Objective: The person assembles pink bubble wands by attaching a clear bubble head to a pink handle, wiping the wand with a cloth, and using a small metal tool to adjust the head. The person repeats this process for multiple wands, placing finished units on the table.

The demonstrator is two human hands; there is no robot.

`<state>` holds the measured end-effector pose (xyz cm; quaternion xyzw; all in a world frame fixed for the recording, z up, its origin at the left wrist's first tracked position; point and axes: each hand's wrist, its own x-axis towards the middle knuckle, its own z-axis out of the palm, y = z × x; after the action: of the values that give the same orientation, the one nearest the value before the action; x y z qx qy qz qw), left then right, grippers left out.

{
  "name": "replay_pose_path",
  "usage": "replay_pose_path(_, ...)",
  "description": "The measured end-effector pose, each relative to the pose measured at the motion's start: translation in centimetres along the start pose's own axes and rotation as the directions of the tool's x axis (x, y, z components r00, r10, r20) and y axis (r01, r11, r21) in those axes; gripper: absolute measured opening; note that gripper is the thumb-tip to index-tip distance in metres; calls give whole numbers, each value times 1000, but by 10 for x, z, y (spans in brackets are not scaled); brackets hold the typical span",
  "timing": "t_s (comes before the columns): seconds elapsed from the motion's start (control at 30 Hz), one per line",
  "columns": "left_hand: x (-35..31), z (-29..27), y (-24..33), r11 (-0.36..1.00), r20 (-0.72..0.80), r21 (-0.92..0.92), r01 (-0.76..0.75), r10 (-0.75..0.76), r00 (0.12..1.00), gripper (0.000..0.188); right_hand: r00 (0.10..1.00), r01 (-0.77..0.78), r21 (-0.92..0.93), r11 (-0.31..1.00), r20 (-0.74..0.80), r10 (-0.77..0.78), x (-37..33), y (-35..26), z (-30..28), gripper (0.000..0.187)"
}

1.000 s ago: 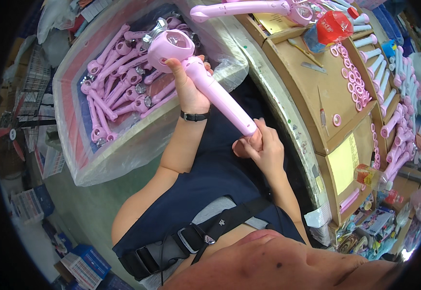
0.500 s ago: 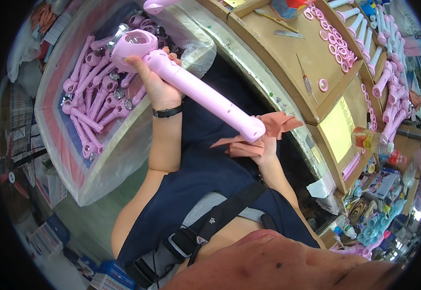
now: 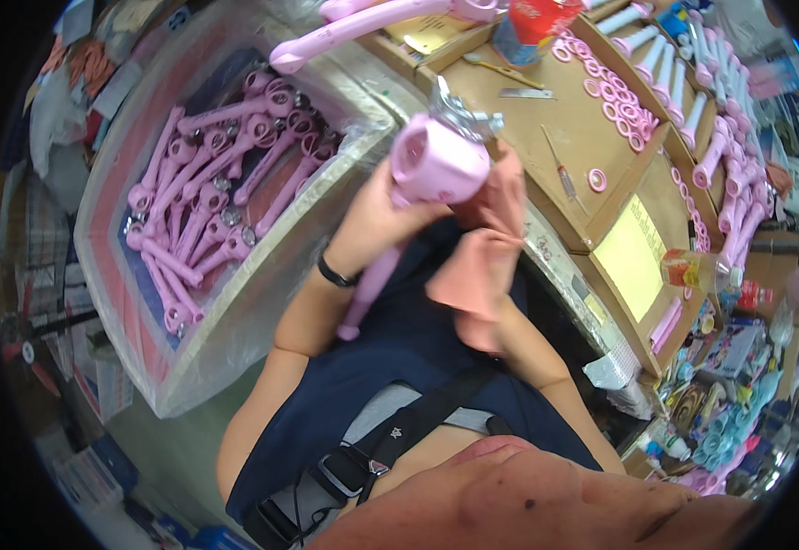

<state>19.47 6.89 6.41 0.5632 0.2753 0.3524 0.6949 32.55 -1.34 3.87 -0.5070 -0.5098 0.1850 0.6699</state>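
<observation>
In front of my chest I hold a pink plastic handle (image 3: 440, 165) with a round, hollow head and a shiny silver fitting on its end. My left hand (image 3: 376, 215) is closed around it just below the head, and its thin shaft slants down past my wrist strap. A salmon-coloured cloth (image 3: 477, 275) hangs from my right hand (image 3: 500, 316), which is mostly covered by it. Part of the cloth lies against the far side of the head. The right fingers are hidden behind the cloth and the head.
On the left stands a plastic-lined bin (image 3: 234, 307) with several similar pink handles. More long pink pieces (image 3: 372, 27) lie at the top, on the bench edge. Cardboard trays (image 3: 528, 119) at right hold pink rings (image 3: 615, 96), a screwdriver (image 3: 564, 179), a yellow sheet (image 3: 633, 261) and a bottle (image 3: 693, 270).
The handle has turned from lying slantwise to pointing its head up and towards the right. My right hand with the cloth has gone from the shaft's lower end up to the head.
</observation>
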Motion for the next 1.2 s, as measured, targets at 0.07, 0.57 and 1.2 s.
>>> replay_pose_path(0.07, -1, 24, -7, 960, -53, 256, -115, 133, 990, 74, 980, 153, -86, 985, -117, -162, 9, -2, 27, 66)
replay_pose_path(0.57, -24, 20, 0, 954, 406, 239, -182, 72, 911, 90, 884, -467, 773, 430, 399, 244, 44, -2, -34, 104)
replay_pose_path(1.2, -28, 21, -3, 825, 347, 408, -392, 257, 902, 104, 945, -326, 695, 641, 237, 223, 30, -1, -41, 102)
